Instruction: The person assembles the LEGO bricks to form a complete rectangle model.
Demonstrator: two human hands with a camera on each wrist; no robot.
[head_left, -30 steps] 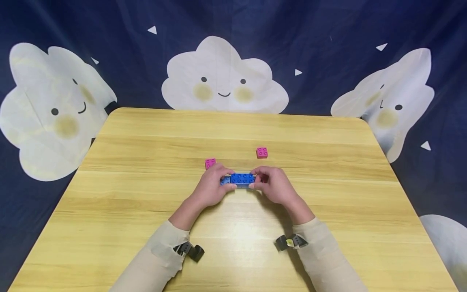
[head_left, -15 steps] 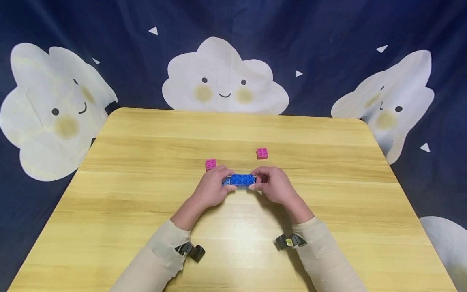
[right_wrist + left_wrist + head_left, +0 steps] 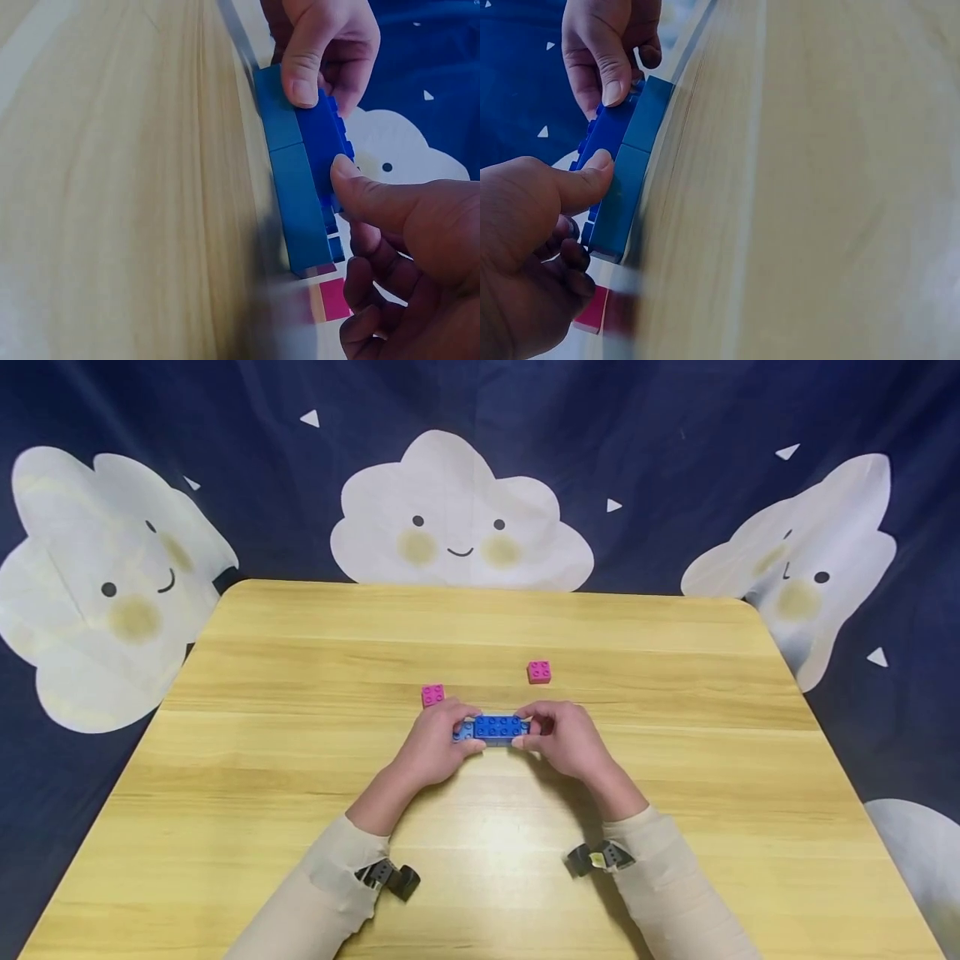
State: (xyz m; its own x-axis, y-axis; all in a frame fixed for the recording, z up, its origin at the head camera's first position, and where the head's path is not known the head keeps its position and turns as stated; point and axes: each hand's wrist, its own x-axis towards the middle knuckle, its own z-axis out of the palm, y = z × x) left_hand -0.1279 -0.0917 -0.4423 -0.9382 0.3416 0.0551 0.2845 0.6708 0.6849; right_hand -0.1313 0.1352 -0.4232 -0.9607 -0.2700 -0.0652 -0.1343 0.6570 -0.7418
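A dark blue toy brick (image 3: 498,726) sits studs up across the seam of two lighter blue bricks, laid end to end beneath it. One lighter brick (image 3: 620,199) is nearer my left hand, the other (image 3: 300,206) nearer my right. My left hand (image 3: 437,742) pinches the dark brick near its left end between thumb and fingers. At its right end my right hand (image 3: 564,739) does the same, thumb on the near side. Fingers hide part of the far side. Studs of the left lighter brick show beside the left hand.
A pink brick (image 3: 432,695) lies just beyond the left hand, partly covered by it. Farther back on the wooden table (image 3: 300,693) lies another pink brick (image 3: 539,672). A dark blue cloud-print curtain (image 3: 645,427) hangs behind the table.
Both hands keep their hold on the dark blue brick and have barely moved. The amount of lighter blue brick showing at the ends varies slightly. The pink bricks stay put.
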